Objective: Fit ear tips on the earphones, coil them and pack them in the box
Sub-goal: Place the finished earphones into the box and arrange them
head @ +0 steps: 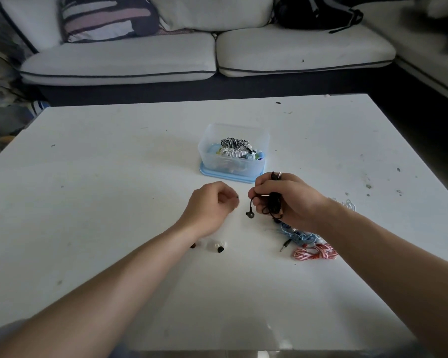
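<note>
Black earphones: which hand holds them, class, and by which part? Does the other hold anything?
The right hand grips the black earphones round their bundled cable, one earbud dangling. The left hand pinches a small dark thing, unidentifiable.

Home living room: sofa [166, 58] behind coffee table [114, 177].

The person's left hand [210, 202] and right hand [292, 200] are showing bare, and both forearms are running uncovered from the wrist to the picture's lower edge. At the bottom left corner, beside the left elbow, a patch of pale grey cloth [0, 330] is peeking in, too blurred to tell whether it is a sleeve.
</note>
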`<state>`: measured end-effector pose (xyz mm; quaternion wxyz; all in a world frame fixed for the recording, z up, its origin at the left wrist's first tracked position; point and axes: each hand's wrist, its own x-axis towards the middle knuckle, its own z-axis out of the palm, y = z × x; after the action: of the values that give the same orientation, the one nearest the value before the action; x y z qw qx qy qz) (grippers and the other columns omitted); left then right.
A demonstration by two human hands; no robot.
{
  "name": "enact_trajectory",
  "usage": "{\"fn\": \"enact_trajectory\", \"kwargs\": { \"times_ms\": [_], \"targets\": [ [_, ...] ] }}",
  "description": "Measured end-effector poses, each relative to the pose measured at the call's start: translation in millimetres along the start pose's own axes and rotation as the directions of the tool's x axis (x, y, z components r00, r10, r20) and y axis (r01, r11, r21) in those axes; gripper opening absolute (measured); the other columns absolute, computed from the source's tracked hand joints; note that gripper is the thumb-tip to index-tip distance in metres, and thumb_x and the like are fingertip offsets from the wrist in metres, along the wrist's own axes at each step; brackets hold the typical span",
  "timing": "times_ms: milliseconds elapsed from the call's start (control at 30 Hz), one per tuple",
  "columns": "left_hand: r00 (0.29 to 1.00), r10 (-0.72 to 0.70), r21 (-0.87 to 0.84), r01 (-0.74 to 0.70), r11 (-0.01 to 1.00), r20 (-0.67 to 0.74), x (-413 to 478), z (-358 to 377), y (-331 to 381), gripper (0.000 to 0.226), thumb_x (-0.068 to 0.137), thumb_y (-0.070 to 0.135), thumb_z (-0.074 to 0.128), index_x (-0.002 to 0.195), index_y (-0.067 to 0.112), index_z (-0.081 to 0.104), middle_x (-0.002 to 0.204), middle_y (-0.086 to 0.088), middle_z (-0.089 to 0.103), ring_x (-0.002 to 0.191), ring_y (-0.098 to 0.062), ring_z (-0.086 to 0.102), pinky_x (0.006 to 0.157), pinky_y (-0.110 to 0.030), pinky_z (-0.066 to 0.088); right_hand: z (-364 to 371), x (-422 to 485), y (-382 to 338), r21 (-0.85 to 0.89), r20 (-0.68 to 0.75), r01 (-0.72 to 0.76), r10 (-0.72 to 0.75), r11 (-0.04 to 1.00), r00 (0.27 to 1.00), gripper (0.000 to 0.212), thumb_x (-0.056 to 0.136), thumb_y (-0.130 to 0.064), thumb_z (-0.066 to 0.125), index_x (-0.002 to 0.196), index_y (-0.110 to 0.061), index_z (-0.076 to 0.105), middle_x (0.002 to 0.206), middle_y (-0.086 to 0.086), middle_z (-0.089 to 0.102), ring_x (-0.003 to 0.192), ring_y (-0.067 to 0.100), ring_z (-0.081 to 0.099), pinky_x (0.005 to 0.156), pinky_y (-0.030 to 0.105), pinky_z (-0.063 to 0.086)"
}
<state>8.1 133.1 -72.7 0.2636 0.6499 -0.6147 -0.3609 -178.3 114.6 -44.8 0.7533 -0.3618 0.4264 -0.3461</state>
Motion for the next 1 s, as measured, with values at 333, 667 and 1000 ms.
{"fn": "enact_trajectory", "kwargs": {
  "times_ms": [333, 667, 1000],
  "targets": [
    [0.959, -0.132, -0.692, 0.273, 0.668, 0.250, -14, 6, 24, 0.008, 0.096, 0.003, 0.057, 0.098, 0.006, 0.064, 0.083, -0.009, 0.071, 0.071, -0.017, 0.070, 0.069, -0.022, 0.057, -1, 0, -4, 0.080, 0.011, 0.070, -0.071, 0.994, 0.997, 0.021, 0.091, 0.007, 0.050, 0.080, -0.009, 0.057, 0.075, 0.010, 0.062, 0.060, 0.021, 0.060, 0.061, 0.030, 0.048],
    [0.978, -0.170, -0.704, 0.205, 0.680, 0.121, -11, -1, 23, 0.005, 0.092, 0.001, 0.063, 0.096, 0.004, 0.065, 0.080, -0.008, 0.074, 0.075, -0.017, 0.072, 0.067, -0.021, 0.056, 7, -3, 0, -0.178, 0.028, 0.138, -0.135, 0.974, 0.990, 0.010, 0.094, -0.003, 0.059, 0.084, -0.007, 0.060, 0.092, 0.016, 0.067, 0.070, 0.024, 0.068, 0.060, 0.030, 0.049],
    [0.958, -0.244, -0.746, 0.274, 0.607, 0.153, -12, -3, 27, 0.007, 0.090, 0.004, 0.066, 0.097, 0.002, 0.066, 0.087, -0.015, 0.075, 0.082, -0.025, 0.075, 0.074, -0.024, 0.059, 10, -3, 7, -0.417, -0.044, 0.266, -0.311, 0.869, 0.949, 0.020, 0.079, 0.004, 0.077, 0.082, -0.006, 0.060, 0.077, 0.006, 0.067, 0.066, 0.018, 0.067, 0.060, 0.028, 0.055]
  ]
}}
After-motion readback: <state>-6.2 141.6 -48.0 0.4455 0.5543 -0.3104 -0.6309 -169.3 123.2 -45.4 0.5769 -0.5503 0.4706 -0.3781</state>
